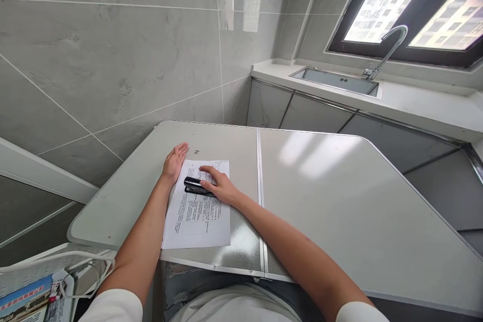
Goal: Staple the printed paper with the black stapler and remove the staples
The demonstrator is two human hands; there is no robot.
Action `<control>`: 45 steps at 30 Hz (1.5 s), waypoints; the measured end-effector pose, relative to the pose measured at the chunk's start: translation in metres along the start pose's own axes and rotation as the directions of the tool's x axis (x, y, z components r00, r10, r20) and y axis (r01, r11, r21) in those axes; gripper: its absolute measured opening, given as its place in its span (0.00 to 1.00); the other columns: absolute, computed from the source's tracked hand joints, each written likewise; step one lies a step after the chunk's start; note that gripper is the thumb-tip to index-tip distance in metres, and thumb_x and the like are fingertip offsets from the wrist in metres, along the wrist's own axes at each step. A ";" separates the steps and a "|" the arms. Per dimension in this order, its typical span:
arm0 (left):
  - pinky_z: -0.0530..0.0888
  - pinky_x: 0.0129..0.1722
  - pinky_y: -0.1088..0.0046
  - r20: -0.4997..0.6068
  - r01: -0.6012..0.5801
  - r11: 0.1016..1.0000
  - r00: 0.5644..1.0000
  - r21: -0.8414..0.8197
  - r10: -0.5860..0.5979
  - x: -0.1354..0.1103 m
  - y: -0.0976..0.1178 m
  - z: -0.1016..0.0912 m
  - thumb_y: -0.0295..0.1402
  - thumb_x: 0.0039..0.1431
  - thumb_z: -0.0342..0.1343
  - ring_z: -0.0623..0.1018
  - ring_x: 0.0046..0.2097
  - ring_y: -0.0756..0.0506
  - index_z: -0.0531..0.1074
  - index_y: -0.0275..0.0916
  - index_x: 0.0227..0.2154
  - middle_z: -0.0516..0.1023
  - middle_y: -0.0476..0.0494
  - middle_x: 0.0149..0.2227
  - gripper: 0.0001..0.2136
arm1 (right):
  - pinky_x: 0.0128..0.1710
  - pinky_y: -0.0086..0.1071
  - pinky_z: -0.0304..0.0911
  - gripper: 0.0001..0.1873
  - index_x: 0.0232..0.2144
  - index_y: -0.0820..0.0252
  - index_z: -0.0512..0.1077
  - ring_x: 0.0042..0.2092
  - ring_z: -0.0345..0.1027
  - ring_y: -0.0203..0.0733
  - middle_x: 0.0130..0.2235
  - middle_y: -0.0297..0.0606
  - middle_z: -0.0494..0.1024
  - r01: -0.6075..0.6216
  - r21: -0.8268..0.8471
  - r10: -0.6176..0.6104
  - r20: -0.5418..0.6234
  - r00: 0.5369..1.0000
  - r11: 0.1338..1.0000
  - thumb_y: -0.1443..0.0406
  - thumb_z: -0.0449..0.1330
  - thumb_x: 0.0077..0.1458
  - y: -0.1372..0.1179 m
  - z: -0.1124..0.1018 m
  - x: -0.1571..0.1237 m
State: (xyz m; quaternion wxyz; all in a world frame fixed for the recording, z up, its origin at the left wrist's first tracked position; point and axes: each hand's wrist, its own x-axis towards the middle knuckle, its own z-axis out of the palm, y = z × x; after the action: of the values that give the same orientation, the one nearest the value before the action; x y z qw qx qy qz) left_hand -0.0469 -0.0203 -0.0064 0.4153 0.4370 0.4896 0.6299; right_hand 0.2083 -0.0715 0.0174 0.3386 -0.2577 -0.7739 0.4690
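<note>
A black stapler lies across the upper part of a printed sheet of paper on the table. My right hand is over the stapler's right end, its thumb on the stapler's body and its fingers curving across the paper beyond. That end of the stapler is partly hidden beneath the hand. Along the paper's upper left edge rests my left hand, set on its side with the fingers stretched out and nothing held. Just past the paper's top edge are small staple-like pieces.
The pale folding table has a metal seam down its middle. At lower left stands a white basket containing a printed packet. Behind are a tiled wall, a counter with a sink, and a faucet below a window.
</note>
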 end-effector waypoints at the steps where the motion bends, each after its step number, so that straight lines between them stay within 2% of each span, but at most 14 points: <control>1: 0.55 0.73 0.50 -0.001 0.005 1.000 1.000 -0.012 -0.005 0.001 -0.001 -0.001 0.50 0.72 0.45 0.65 0.71 0.36 0.72 0.37 0.61 0.66 0.31 0.69 0.26 | 0.59 0.42 0.64 0.24 0.61 0.49 0.69 0.60 0.69 0.47 0.59 0.40 0.75 -0.018 0.021 0.018 -0.045 0.999 1.000 0.48 0.54 0.70 0.000 -0.008 -0.001; 3: 0.54 0.74 0.51 -0.003 0.018 0.999 1.000 -0.033 -0.019 0.002 -0.003 -0.002 0.50 0.72 0.46 0.64 0.71 0.37 0.72 0.37 0.60 0.66 0.32 0.69 0.25 | 0.52 0.39 0.67 0.23 0.48 0.54 0.74 0.50 0.73 0.45 0.49 0.41 0.80 -0.056 0.053 0.066 -0.199 0.978 0.997 0.48 0.47 0.72 0.005 -0.032 -0.005; 6: 0.54 0.74 0.53 -0.008 0.029 0.996 1.000 -0.084 -0.030 0.004 -0.006 -0.005 0.50 0.72 0.48 0.65 0.71 0.37 0.74 0.38 0.58 0.68 0.33 0.68 0.24 | 0.36 0.32 0.64 0.25 0.27 0.57 0.68 0.33 0.68 0.40 0.29 0.36 0.75 -0.160 0.072 0.175 -0.457 0.872 0.984 0.49 0.49 0.69 0.024 -0.090 -0.018; 11: 0.54 0.74 0.53 -0.036 0.043 0.989 0.998 -0.142 -0.048 0.007 -0.010 -0.004 0.49 0.70 0.52 0.66 0.70 0.36 0.78 0.40 0.54 0.72 0.33 0.65 0.21 | 0.29 0.31 0.54 0.23 0.18 0.56 0.60 0.26 0.57 0.36 0.20 0.31 0.65 -0.425 -0.136 0.215 -0.702 0.679 0.895 0.53 0.55 0.61 0.064 -0.191 -0.068; 13: 0.55 0.74 0.52 -0.075 0.041 0.987 0.996 -0.155 -0.053 0.008 -0.012 -0.003 0.47 0.69 0.54 0.68 0.69 0.36 0.79 0.39 0.51 0.73 0.32 0.64 0.19 | 0.30 0.31 0.55 0.22 0.19 0.56 0.63 0.26 0.59 0.37 0.21 0.32 0.67 -0.433 -0.124 0.224 -0.711 0.667 0.893 0.52 0.54 0.62 0.075 -0.210 -0.086; 16: 0.58 0.72 0.53 -0.154 0.023 0.984 0.987 -0.178 -0.051 0.007 -0.012 -0.003 0.42 0.68 0.57 0.71 0.67 0.36 0.80 0.39 0.47 0.75 0.32 0.61 0.14 | 0.32 0.31 0.57 0.22 0.22 0.57 0.65 0.28 0.62 0.38 0.23 0.33 0.70 -0.407 -0.116 0.231 -0.668 0.707 0.906 0.51 0.52 0.63 0.084 -0.215 -0.098; 21: 0.61 0.71 0.54 -0.203 0.010 0.966 0.977 -0.260 -0.064 0.006 -0.007 -0.004 0.38 0.65 0.59 0.75 0.63 0.37 0.81 0.38 0.43 0.78 0.32 0.58 0.11 | 0.31 0.31 0.53 0.20 0.23 0.57 0.64 0.29 0.60 0.38 0.24 0.33 0.69 -0.472 -0.435 0.188 -0.551 0.813 0.766 0.54 0.52 0.65 0.084 -0.201 -0.092; 26: 0.64 0.69 0.58 -0.215 0.009 0.974 0.975 -0.226 -0.059 0.005 -0.005 0.001 0.33 0.63 0.60 0.78 0.58 0.40 0.81 0.38 0.41 0.80 0.35 0.54 0.07 | 0.36 0.34 0.57 0.12 0.31 0.57 0.68 0.36 0.65 0.44 0.33 0.40 0.73 -0.379 -0.751 0.058 -0.416 0.907 0.540 0.65 0.48 0.67 0.064 -0.164 -0.080; 28: 0.66 0.67 0.59 -0.213 0.004 0.976 0.976 -0.216 -0.051 0.006 -0.006 0.002 0.31 0.62 0.60 0.79 0.56 0.41 0.81 0.38 0.39 0.81 0.36 0.52 0.06 | 0.41 0.36 0.61 0.12 0.38 0.57 0.71 0.41 0.68 0.46 0.40 0.44 0.75 -0.317 -0.740 0.008 -0.388 0.922 0.594 0.65 0.48 0.68 0.048 -0.134 -0.074; 30: 0.70 0.64 0.60 -0.217 0.005 0.962 0.974 -0.274 -0.067 0.007 -0.006 0.001 0.31 0.63 0.58 0.80 0.53 0.43 0.80 0.37 0.39 0.82 0.36 0.50 0.06 | 0.50 0.39 0.64 0.13 0.48 0.58 0.70 0.50 0.70 0.49 0.48 0.46 0.75 -0.207 -0.654 -0.040 -0.343 0.939 0.728 0.59 0.50 0.70 0.029 -0.094 -0.069; 32: 0.73 0.60 0.62 -0.241 0.029 0.924 0.962 -0.382 -0.130 0.009 -0.005 -0.003 0.30 0.66 0.55 0.81 0.51 0.43 0.79 0.36 0.37 0.82 0.35 0.48 0.08 | 0.57 0.41 0.64 0.25 0.62 0.58 0.62 0.58 0.69 0.49 0.59 0.48 0.72 -0.059 -0.519 -0.029 -0.160 0.987 0.852 0.54 0.56 0.68 0.013 -0.053 -0.066; 35: 0.75 0.57 0.64 -0.298 0.070 0.852 0.919 -0.519 -0.257 0.012 -0.003 -0.007 0.27 0.67 0.51 0.82 0.48 0.45 0.77 0.35 0.34 0.81 0.35 0.43 0.09 | 0.69 0.51 0.52 0.39 0.68 0.58 0.55 0.66 0.62 0.54 0.65 0.51 0.68 0.030 -0.475 -0.005 0.054 0.999 0.880 0.50 0.63 0.64 -0.001 -0.007 -0.061; 39: 0.77 0.54 0.64 -0.319 0.081 0.811 0.893 -0.579 -0.317 0.015 -0.001 -0.007 0.27 0.68 0.51 0.81 0.42 0.47 0.74 0.36 0.32 0.79 0.39 0.36 0.09 | 0.69 0.55 0.49 0.21 0.58 0.56 0.65 0.56 0.72 0.50 0.53 0.45 0.78 -0.074 -0.503 0.082 -0.007 0.997 0.861 0.56 0.61 0.68 -0.005 0.014 -0.054; 45: 0.78 0.51 0.64 -0.329 0.073 0.806 0.888 -0.588 -0.320 0.015 0.000 -0.005 0.32 0.72 0.46 0.79 0.37 0.47 0.73 0.37 0.30 0.77 0.41 0.33 0.14 | 0.68 0.59 0.47 0.12 0.51 0.54 0.67 0.54 0.72 0.49 0.49 0.40 0.79 -0.186 -0.574 0.154 -0.104 0.983 0.797 0.62 0.62 0.68 -0.015 0.019 -0.048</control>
State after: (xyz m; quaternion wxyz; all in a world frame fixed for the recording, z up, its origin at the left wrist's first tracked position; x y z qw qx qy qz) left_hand -0.0556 -0.0070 -0.0053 0.4763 0.0981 0.4030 0.7753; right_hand 0.2233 -0.1226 0.0114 0.2200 -0.4293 -0.8448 0.2317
